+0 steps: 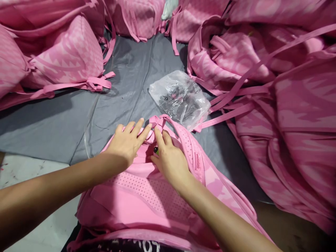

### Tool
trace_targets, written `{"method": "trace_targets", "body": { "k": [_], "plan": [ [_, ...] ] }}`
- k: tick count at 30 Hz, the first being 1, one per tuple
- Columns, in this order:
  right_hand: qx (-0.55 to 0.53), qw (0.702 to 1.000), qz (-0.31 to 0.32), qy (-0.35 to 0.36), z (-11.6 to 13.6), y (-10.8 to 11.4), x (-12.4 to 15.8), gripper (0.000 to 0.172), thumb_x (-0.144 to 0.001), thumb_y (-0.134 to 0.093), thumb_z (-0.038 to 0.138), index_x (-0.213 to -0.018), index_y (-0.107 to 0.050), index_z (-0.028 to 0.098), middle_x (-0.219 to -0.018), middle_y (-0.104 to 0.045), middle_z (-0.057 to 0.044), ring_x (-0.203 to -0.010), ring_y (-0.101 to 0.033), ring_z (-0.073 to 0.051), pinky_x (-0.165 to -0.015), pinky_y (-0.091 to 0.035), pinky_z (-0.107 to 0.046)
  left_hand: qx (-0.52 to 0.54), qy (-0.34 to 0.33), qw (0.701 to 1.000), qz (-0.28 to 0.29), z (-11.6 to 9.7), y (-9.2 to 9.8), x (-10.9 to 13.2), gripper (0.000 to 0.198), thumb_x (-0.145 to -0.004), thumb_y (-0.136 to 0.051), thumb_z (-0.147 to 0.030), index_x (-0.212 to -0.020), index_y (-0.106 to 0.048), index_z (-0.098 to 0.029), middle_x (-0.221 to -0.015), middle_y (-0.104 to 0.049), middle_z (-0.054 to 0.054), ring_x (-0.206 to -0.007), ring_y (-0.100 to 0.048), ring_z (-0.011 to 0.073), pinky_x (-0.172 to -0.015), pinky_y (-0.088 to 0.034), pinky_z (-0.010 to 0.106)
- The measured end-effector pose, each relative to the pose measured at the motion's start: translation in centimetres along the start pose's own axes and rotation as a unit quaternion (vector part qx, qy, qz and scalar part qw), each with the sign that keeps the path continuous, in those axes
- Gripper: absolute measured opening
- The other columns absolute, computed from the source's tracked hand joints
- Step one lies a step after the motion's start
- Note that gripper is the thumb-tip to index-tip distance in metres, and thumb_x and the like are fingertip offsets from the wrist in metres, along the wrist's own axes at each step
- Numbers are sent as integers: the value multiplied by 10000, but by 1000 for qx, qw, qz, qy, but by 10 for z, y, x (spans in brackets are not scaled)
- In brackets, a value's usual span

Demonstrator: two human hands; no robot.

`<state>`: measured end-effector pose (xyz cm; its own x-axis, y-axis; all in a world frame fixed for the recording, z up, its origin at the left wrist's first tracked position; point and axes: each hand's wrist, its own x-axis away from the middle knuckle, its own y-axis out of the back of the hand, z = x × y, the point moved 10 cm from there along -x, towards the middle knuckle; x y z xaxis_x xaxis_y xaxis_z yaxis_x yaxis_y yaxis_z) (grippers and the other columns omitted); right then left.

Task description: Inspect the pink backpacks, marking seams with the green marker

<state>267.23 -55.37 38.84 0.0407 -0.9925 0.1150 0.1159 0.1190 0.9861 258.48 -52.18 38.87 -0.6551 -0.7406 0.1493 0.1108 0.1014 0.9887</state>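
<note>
A pink backpack (162, 199) lies close to me with its dotted mesh padding facing up. My left hand (127, 143) rests over its top end, fingers stretched out and spread near the pink webbing loop (157, 121). Beside it, my right hand (172, 155) bends its fingers over the same end, close to the shoulder strap (187, 143). Between the right thumb and index finger shows a small black-and-green thing (156, 149), mostly covered by the hand, so its kind is unclear.
A clear plastic bag (181, 99) with dark small pieces inside lies just beyond the backpack on the grey cloth (131, 73). Pink patterned backpacks crowd the left (70, 56), the back (139, 17) and the right (301, 133), with loose straps (236, 113) trailing inward.
</note>
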Motion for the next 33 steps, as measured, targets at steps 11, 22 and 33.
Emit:
{"method": "trace_targets", "body": {
  "k": [11, 22, 33],
  "plan": [
    [23, 1000, -6, -6, 1, 2, 0, 893, -792, -737, 176, -1536, -248, 94, -1463, -419, -250, -882, -688, -307, -646, -628, -403, 81, -58, 974, -204, -9, 13, 83, 397, -862, -677, -403, -1123, -610, -111, -996, -660, 76, -942, -548, 252, -965, -388, 450],
    [-62, 971, -184, 136, 11, 16, 50, 711, -782, -404, -10, -1476, -377, 140, -1420, -498, -169, -1192, -603, -291, -753, -646, -358, 128, -69, 952, -269, -4, -10, 95, 187, -943, -473, -101, -972, -642, -176, -988, -644, 23, -973, -514, 176, -1132, -231, 406],
    [-121, 973, -8, 195, 37, -10, 70, 727, -631, -404, 20, -1344, -533, 88, -1290, -636, -129, -872, -722, -245, -712, -647, -379, 161, -86, 938, -296, -1, -8, 110, 209, -934, -490, -73, -1062, -628, -163, -962, -654, 14, -920, -528, 159, -1084, -286, 407]
  ]
}}
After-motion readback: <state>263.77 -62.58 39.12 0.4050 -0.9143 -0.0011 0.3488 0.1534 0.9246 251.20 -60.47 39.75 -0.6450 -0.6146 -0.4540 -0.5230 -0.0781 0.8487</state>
